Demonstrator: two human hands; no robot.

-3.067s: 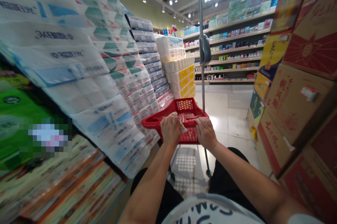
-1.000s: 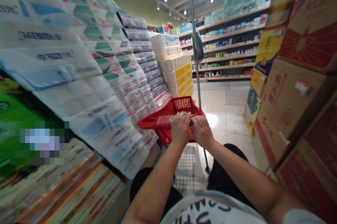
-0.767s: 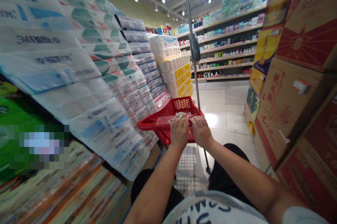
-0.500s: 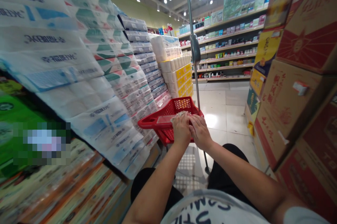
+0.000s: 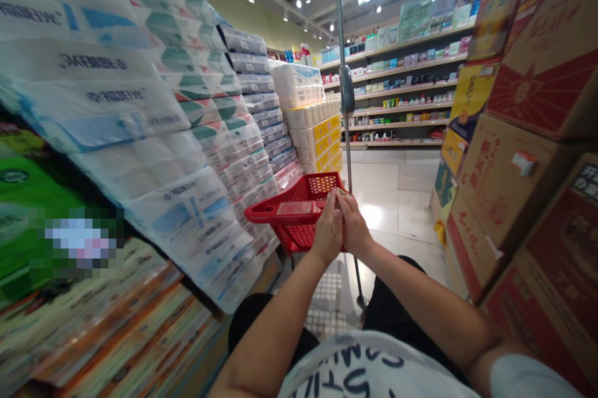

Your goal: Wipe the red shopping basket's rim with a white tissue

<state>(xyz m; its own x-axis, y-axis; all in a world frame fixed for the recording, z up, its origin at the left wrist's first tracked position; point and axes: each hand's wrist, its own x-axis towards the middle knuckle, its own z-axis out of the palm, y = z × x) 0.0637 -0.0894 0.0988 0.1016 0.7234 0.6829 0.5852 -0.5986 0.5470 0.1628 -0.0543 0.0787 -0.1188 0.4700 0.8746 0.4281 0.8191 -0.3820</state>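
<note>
My left hand (image 5: 329,228) and my right hand (image 5: 354,227) are raised just above the handle of a red plastic shopping cart basket (image 5: 301,237), pressed together with fingertips pointing forward. Any contact with the handle is hard to judge from this view. The white paper seen earlier does not show, and the space between my palms is hidden. The handle's flat, pinkish, transparent panel (image 5: 294,207) lies to the left of my hands.
Tall stacks of wrapped toilet paper packs (image 5: 140,124) rise along the left, with cardboard cartons (image 5: 523,186) on the right. The cart's metal pole (image 5: 346,90) stands ahead. Shelves of bottled goods (image 5: 402,90) line the far wall beyond the tiled floor (image 5: 392,199).
My hands have lifted off the handle and come together palm to palm. The white paper on the handle no longer shows. The view has shifted only slightly.
</note>
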